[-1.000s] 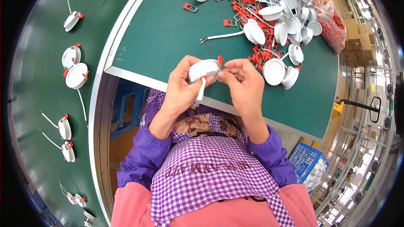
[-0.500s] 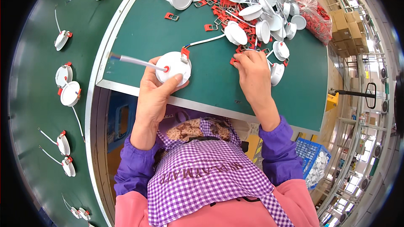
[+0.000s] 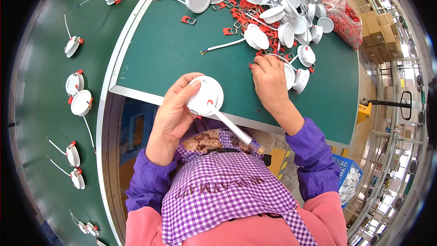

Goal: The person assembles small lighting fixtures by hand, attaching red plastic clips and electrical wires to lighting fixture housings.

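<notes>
My left hand [image 3: 174,115] holds a round white lamp housing [image 3: 206,94] over the near edge of the green table [image 3: 173,50]. The housing's white cable [image 3: 232,128] trails down toward my chest. My right hand [image 3: 269,80] rests on the table, fingertips among small red clips [image 3: 261,53] at the edge of a heap of white lamp housings [image 3: 277,13]. Whether its fingers pinch a clip is hidden.
Loose red clips [image 3: 188,19] lie on the table's left half. A bag of red clips [image 3: 344,16] sits at the far right. On the green belt [image 3: 41,123] at left lie finished white lamps [image 3: 81,103] with cables. A blue crate [image 3: 349,183] stands lower right.
My left hand has drawn the lamp housing back from the table's left toward my body and turned it, the cable now pointing down. My right hand still reaches into the clips.
</notes>
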Motion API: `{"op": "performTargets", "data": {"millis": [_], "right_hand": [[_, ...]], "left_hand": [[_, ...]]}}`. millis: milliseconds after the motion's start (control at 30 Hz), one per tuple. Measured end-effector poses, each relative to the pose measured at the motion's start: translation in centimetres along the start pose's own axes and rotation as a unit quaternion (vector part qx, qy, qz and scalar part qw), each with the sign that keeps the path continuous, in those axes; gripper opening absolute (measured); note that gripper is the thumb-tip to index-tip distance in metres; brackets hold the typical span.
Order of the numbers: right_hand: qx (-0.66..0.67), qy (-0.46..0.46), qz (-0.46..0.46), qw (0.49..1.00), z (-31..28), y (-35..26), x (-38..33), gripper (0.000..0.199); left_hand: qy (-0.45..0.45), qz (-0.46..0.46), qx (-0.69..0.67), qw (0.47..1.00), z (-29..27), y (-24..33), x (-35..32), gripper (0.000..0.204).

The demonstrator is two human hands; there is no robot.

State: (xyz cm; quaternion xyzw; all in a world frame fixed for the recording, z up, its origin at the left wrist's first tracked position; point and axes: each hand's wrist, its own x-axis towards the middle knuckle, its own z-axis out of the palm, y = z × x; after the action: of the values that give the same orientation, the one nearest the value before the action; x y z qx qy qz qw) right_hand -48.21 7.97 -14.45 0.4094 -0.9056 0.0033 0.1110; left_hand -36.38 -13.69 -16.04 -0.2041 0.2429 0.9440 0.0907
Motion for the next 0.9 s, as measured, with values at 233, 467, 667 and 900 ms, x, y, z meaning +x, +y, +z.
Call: {"op": "performTargets", "data": {"millis": [233, 467, 667, 900], "right_hand": [[0.557, 0.011, 0.311, 0.77, -2.3, -2.5, 1.5, 0.013], [0.469, -0.051, 0.217, 0.855, -3.7, -3.3, 2.0, 0.016], [0.425, -0.09, 0.151, 0.888, -4.4, -4.1, 2.1, 0.018], [0.467, -0.079, 0.232, 0.85, -4.5, -4.1, 1.9, 0.017]], "left_hand": [[0.01, -0.038, -0.026, 0.999, 1.2, -0.5, 0.3, 0.037], [0.026, 0.062, 0.186, 0.98, 2.3, -0.5, 0.6, 0.039], [0.064, 0.095, 0.266, 0.957, 1.7, -1.3, 1.9, 0.035], [0.053, 0.131, 0.273, 0.952, 1.7, -1.6, 2.3, 0.03]]}}
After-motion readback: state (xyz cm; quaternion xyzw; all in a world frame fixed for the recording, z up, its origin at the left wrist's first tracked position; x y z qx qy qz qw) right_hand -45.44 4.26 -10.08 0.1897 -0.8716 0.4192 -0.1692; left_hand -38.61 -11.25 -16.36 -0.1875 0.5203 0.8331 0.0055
